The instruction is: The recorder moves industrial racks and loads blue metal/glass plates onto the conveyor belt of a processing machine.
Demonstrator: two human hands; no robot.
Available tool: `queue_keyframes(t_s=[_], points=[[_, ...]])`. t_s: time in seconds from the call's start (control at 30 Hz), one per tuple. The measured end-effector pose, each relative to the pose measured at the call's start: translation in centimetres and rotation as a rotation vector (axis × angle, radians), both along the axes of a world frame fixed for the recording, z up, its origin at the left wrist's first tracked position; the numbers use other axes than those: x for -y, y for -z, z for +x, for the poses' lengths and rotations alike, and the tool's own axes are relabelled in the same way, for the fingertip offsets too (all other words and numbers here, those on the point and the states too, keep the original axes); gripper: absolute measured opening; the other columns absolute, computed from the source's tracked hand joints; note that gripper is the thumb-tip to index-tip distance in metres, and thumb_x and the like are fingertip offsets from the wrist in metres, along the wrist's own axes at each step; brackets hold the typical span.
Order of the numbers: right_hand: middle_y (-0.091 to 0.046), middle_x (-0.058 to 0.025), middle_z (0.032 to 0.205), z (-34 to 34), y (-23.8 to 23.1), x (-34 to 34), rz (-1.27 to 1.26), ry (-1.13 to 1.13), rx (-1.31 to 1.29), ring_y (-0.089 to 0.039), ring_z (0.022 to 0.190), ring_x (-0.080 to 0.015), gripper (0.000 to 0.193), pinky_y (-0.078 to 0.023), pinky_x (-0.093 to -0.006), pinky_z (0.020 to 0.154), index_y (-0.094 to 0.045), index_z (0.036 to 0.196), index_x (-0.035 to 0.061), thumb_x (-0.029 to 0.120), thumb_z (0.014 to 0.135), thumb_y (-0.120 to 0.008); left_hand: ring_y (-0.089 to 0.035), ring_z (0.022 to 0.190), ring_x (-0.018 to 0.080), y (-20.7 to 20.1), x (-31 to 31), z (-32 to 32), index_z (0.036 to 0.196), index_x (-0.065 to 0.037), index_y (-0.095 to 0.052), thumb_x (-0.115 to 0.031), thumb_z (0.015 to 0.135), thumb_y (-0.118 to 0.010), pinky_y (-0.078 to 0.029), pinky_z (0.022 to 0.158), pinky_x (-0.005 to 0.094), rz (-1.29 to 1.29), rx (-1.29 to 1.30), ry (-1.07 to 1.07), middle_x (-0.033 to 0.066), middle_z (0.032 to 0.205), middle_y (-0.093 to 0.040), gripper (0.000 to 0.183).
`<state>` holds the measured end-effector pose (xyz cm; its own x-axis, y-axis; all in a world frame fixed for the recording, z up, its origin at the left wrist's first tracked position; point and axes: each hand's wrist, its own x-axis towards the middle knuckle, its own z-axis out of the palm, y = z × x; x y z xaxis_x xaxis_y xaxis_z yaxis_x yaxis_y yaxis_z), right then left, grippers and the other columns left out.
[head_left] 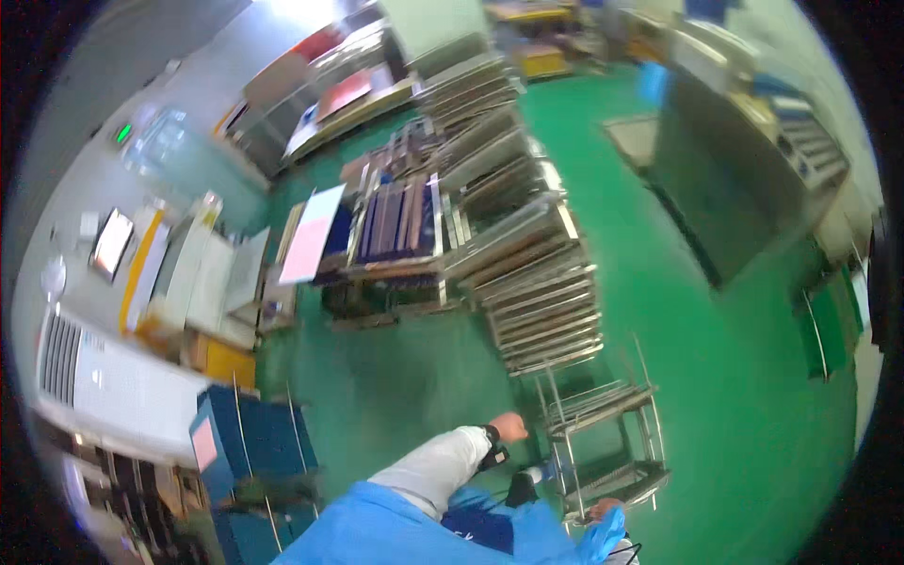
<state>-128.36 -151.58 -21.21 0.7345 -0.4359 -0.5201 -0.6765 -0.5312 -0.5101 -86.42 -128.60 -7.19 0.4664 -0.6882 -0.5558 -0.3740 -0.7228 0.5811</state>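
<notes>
The left hand (pixel 509 427) reached forward curled closed, while the right hand (pixel 602 509) hung low beside the metal rack (pixel 619 479), its grip unclear.

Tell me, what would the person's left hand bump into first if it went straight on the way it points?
Probably the two-tier metal rack, towards its upper part, just right of the left hand. Depth is unclear in this blurred view, so the hand might pass above it instead.
</notes>
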Motion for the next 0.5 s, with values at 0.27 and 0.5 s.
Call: queue_keyframes(t_s=[0.27, 0.5], points=[[-0.069, -0.0141, 0.088, 5.4, 3.7, 0.8, 0.004, 0.121, -0.24, -0.068, 0.084, -0.0276, 0.026, -0.055, -0.0378, 0.072, -0.07, 0.094, 0.0076, 0.028, 0.078, -0.064, -0.066, 0.069, 0.0306, 0.5, -18.7, 5.6, 0.084, -0.002, -0.07, -0.037, 0.075, -0.064, -0.051, 0.067, 0.0414, -0.022, -0.195, -0.45, 0.0158, 0.077, -0.069, 0.036], [-0.068, -0.0124, 0.086, 20.2, -5.5, -7.9, 0.465, 0.122, -0.168, -0.067, 0.077, -0.025, 0.025, -0.054, -0.036, 0.066, -0.064, 0.1, 0.0053, 0.024, 0.085, -0.059, -0.061, 0.058, 0.0153, 0.7, -37.4, 8.6, 0.087, -0.002, -0.07, -0.029, 0.078, -0.067, -0.049, 0.053, 0.0303, -0.225, -0.313, -1.066, 0.006, 0.072, -0.068, 0.029]])
